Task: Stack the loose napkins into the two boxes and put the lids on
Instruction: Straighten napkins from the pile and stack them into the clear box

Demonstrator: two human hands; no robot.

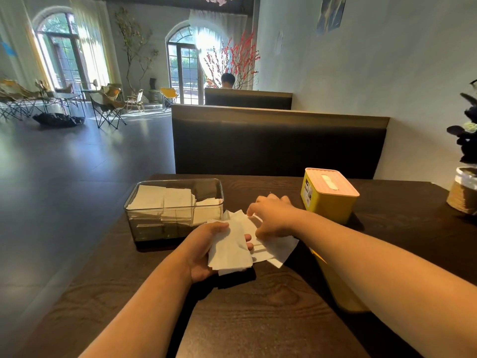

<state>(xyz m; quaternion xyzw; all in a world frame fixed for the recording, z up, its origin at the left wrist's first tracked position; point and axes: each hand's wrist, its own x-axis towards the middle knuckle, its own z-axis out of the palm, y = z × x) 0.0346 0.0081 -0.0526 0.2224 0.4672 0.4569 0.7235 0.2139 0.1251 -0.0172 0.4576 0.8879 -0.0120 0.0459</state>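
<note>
1. The clear box (154,228) stands on the counter (258,319) without a lid. Inside it, stacked napkins (165,200) lie in three piles side by side, and the right pile is lower than the other two.
2. To the right of the clear box and a little further back is the yellow box (325,205), with its pink lid (335,184) already on. I judge this box is finished, but what it holds is hidden.
3. Just in front of the right corner of the clear box, the left hand (204,251) grips a bundle (229,249) of white napkins, with the thumb on top and the fingers curled below.
4. Touching the right side of the bundle, the right hand (273,218) rests on the loose napkins (278,248) on the counter. Its fingers are bent down, and it seems to pinch the edge of one sheet.
5. My estimate is that the task is past the middle. The bundle and the loose napkins must still go into the clear box, and then its lid goes on. I do not see that lid.
6. Count: one clear box, one yellow box, one lid, two hands, three piles inside and one bundle. The loose napkins overlap, so I cannot count them.
7. Further right of the clear box and nearer the viewer, a yellow thing (343,293) shows under the right forearm. I cannot tell what it is.
</note>
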